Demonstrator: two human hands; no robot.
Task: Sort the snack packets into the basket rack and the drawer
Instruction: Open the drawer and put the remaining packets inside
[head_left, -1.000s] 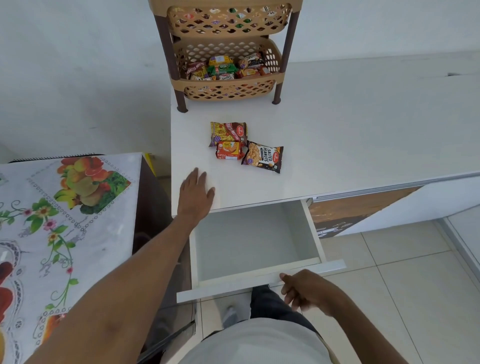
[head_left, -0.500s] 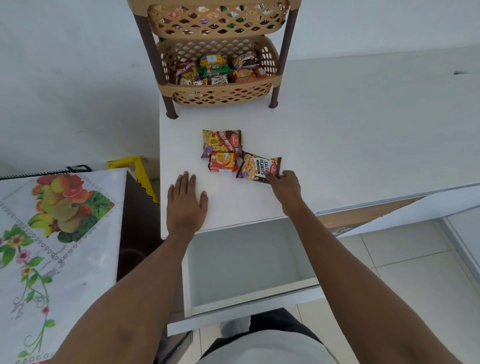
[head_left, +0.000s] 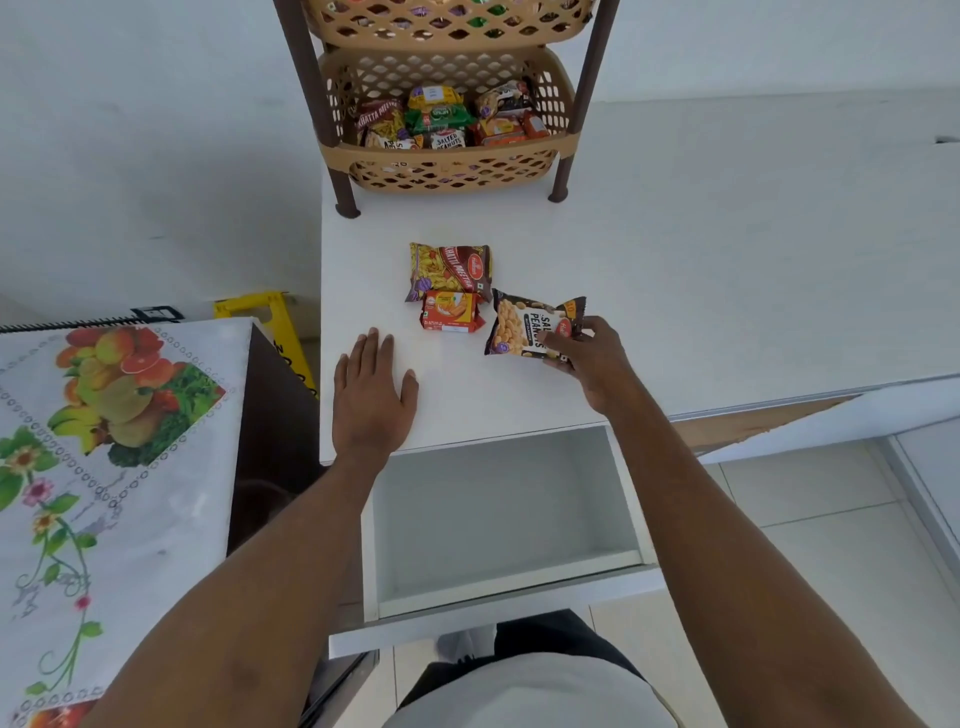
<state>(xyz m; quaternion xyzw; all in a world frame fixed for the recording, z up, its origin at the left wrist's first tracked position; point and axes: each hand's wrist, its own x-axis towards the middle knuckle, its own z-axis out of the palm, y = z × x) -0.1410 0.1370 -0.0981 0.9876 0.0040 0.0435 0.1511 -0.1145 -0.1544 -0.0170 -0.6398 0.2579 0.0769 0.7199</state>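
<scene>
My right hand (head_left: 589, 358) grips the right end of a dark salted peanuts packet (head_left: 517, 325), tilted up off the white counter (head_left: 727, 270). To its left lie a yellow-and-maroon snack packet (head_left: 449, 270) and a small orange biscuit packet (head_left: 451, 310), touching each other. My left hand (head_left: 373, 395) rests flat on the counter near its front left edge, fingers apart, holding nothing. The tan basket rack (head_left: 447, 156) stands at the back of the counter with several packets in its lower basket. Below the counter edge the white drawer (head_left: 498, 514) is pulled out and holds nothing.
A low table with a fruit-and-flower cloth (head_left: 109, 457) stands to the left of the counter. A yellow plastic stand (head_left: 270, 317) sits in the gap behind it. Tiled floor (head_left: 831, 545) lies to the right of the drawer.
My right hand left the drawer front, reached the peanuts packet and has lifted it slightly to the right. The drawer stays pulled out. My left hand has stayed flat on the counter.
</scene>
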